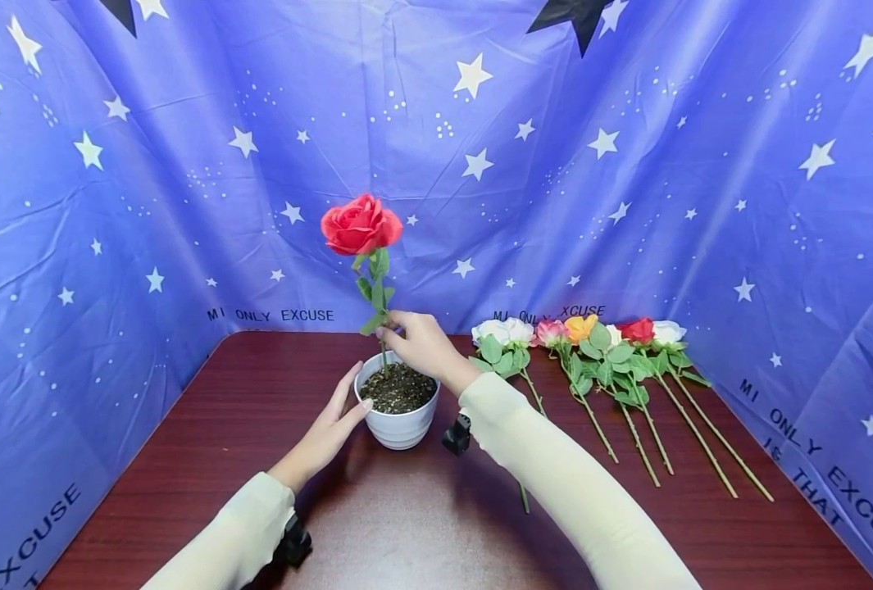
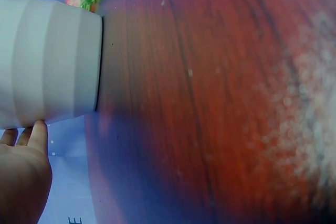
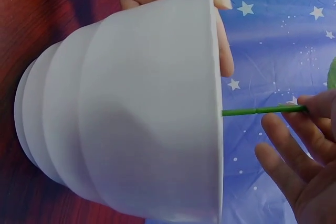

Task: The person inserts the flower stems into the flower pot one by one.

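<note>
A red rose [image 1: 361, 225] stands upright on its green stem [image 3: 257, 110], whose lower end goes into the dark soil [image 1: 399, 388] of a white ribbed flowerpot [image 1: 399, 428]. My right hand [image 1: 423, 348] pinches the stem between thumb and fingers, just above the pot's rim. In the right wrist view that hand's other fingers spread loosely below the stem. The left hand [image 1: 330, 430] rests against the pot's left side with fairly straight fingers, its thumb at the near rim. The stem's tip is hidden inside the pot.
Several more roses lie in a row on the right of the brown table [image 1: 274, 393]: white roses [image 1: 506, 331], a pink rose [image 1: 552, 332], an orange rose [image 1: 581, 329] and a red rose [image 1: 637, 330]. A blue star-patterned cloth [image 1: 436, 123] hangs around the table.
</note>
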Demonstrator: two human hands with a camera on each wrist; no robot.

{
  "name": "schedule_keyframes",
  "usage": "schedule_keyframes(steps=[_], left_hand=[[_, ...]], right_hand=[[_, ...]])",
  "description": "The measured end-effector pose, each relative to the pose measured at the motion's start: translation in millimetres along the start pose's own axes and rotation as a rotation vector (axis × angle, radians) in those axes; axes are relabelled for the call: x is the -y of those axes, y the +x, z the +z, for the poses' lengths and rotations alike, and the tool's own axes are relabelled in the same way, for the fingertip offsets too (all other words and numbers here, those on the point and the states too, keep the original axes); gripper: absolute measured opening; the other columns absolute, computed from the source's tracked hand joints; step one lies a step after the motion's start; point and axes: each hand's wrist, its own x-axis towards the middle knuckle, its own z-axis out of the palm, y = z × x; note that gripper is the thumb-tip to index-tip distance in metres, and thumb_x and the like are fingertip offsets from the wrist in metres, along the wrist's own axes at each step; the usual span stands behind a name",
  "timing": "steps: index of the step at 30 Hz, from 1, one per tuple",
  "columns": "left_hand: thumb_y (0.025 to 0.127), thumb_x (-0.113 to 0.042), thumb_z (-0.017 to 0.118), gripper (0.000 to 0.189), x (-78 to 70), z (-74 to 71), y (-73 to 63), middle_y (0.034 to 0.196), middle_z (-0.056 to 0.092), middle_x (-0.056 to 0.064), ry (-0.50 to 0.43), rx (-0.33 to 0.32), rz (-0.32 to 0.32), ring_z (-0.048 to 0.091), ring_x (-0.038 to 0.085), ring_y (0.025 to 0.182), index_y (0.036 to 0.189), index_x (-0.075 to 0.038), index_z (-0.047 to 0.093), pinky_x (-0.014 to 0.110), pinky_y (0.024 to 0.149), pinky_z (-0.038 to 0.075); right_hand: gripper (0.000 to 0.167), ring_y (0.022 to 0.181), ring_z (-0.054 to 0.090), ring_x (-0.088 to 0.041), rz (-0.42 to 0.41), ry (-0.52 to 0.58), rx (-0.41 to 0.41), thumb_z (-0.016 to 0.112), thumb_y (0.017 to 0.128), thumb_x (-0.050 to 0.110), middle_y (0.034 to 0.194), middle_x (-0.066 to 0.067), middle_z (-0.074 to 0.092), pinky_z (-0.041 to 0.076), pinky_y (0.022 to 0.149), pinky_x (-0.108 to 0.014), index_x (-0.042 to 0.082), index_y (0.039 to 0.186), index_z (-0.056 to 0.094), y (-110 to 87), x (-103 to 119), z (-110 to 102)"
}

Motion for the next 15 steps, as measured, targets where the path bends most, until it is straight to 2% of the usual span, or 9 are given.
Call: schedule_keyframes(steps=[8,15], left_hand=[[0.106,-0.018,0.051,0.067,0.2,-0.1,0.0,0.165,0.013,0.015,0.004,-0.004,-0.002,0.012,0.029,0.150,0.162,-0.016,0.013,0.046,0.117,0.017],[0.106,-0.019,0.051,0.067,-1.3,0.6,-0.2,0.165,0.013,0.016,-0.003,0.001,-0.012,0.011,0.030,0.150,0.162,-0.017,0.013,0.047,0.117,0.016]], right_hand=[[0.017,0.079,0.064,-0.014,0.028,-0.034,0.053,0.062,0.101,0.022,0.085,0.001,0.072,0.051,0.073,-0.031,0.011,0.097,0.074,0.8,-3.3,-1.7],[0.016,0.080,0.063,-0.014,-0.007,-0.047,0.050,0.064,0.100,0.022,0.088,0.002,0.072,0.051,0.076,-0.031,0.013,0.091,0.073,0.4,-4.7,2.7]])
